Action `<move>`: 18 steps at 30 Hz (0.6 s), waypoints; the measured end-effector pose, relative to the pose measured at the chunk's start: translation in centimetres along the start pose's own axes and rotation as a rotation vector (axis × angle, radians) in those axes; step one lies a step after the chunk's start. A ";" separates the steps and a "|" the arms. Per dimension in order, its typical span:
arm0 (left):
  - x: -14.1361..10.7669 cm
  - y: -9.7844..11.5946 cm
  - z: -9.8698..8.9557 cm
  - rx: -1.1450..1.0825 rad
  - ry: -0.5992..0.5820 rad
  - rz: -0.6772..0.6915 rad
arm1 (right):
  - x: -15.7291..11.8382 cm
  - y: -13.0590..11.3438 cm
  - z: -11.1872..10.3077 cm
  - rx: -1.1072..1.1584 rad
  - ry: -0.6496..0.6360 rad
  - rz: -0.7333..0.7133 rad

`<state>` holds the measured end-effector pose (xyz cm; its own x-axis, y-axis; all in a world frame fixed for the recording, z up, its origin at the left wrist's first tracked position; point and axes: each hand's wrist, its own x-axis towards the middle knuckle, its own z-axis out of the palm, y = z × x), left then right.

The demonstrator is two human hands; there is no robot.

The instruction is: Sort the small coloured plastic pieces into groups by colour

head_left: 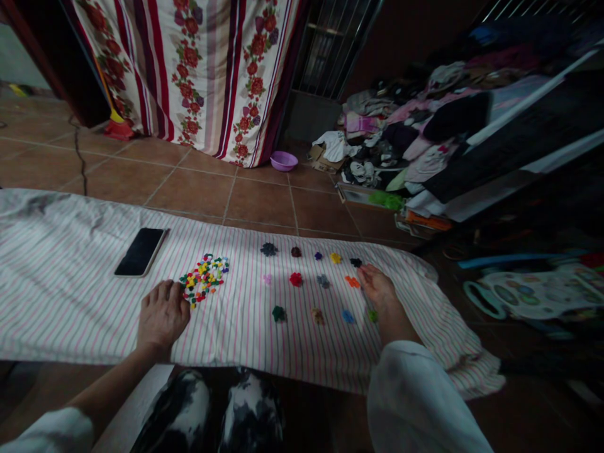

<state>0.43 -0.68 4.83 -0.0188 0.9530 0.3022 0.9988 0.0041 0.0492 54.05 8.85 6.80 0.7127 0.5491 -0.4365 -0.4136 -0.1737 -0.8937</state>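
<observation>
My left hand [163,313] rests palm down on the striped cloth [226,340], its fingers loosely bent and apart from one another. Just beside its fingertips lies a mixed pile of tiny coloured pieces [206,278]. My right hand [379,290] reaches over the right side of the cloth. Its thumb and fingertips come together at a small black cluster [355,262]; anything between them is too small to make out. Near that hand sit an orange cluster [352,282], a yellow cluster [335,258] and a lime green cluster [372,314], partly covered by the hand.
Several more single-colour clusters stand in rows, among them red [296,279], dark green [278,313] and blue [348,316]. A phone [140,252] lies to the left. Beyond are a purple basin [284,161], a floral curtain [198,75] and heaped clothes [396,126].
</observation>
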 end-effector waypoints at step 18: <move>0.0 0.0 -0.3 -0.027 -0.020 -0.004 | -9.9 0.7 6.2 -0.136 -0.319 -0.321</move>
<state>0.38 -0.73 5.14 -0.0217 0.9589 0.2830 0.9971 0.0000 0.0762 43.15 8.38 11.12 0.5739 0.8126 -0.1018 -0.1079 -0.0482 -0.9930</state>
